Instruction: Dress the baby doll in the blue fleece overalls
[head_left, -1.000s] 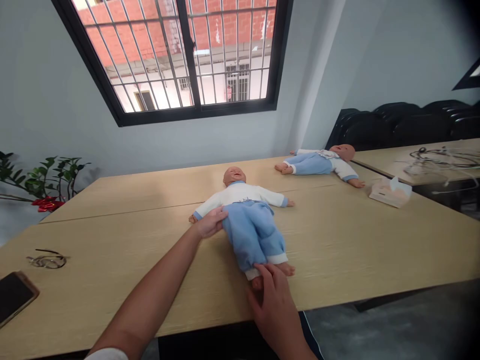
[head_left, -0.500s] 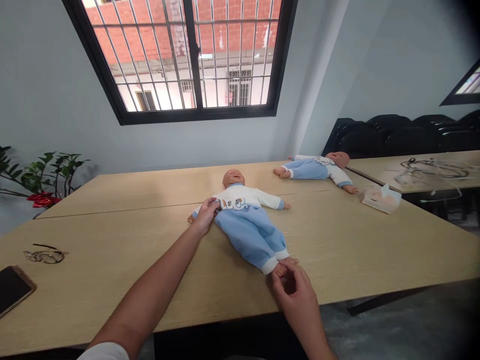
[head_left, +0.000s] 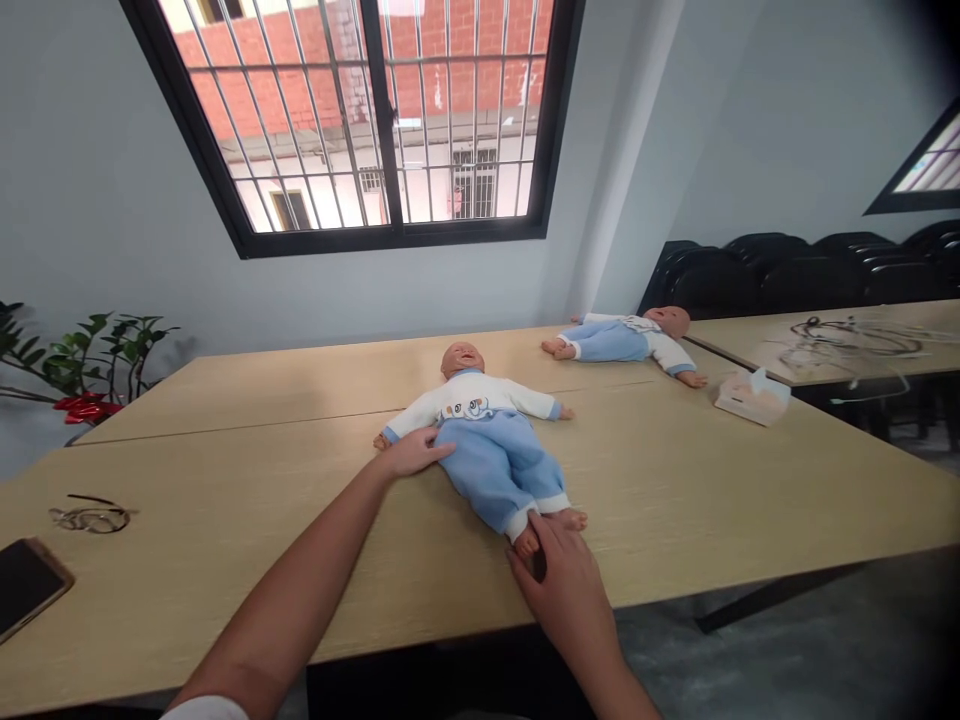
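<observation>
A baby doll [head_left: 487, 455] lies on its back on the table, in a white top with an animal face and light blue trousers with white cuffs. Its head points away from me and its feet toward me. Against the doll's hip, on the left side of the trousers, rests my left hand [head_left: 415, 454], open, its thumb lying on the cloth and its other fingertips partly hidden at the waist. My right hand [head_left: 568, 575] is closed around the doll's nearer foot [head_left: 526, 543], thumb on one side and fingers on the other.
Farther right on the table [head_left: 225, 560] lies a second doll [head_left: 619, 338], with a tissue box [head_left: 754, 396] near it. Glasses [head_left: 91, 516] and a phone [head_left: 30, 588] are at the left. Cables [head_left: 847, 340] lie on another table; a plant [head_left: 112, 360] stands behind.
My left hand has let go of the top's hem and moved down to the trouser hip. My right hand has shifted left with the foot, and the doll's legs have swung slightly left.
</observation>
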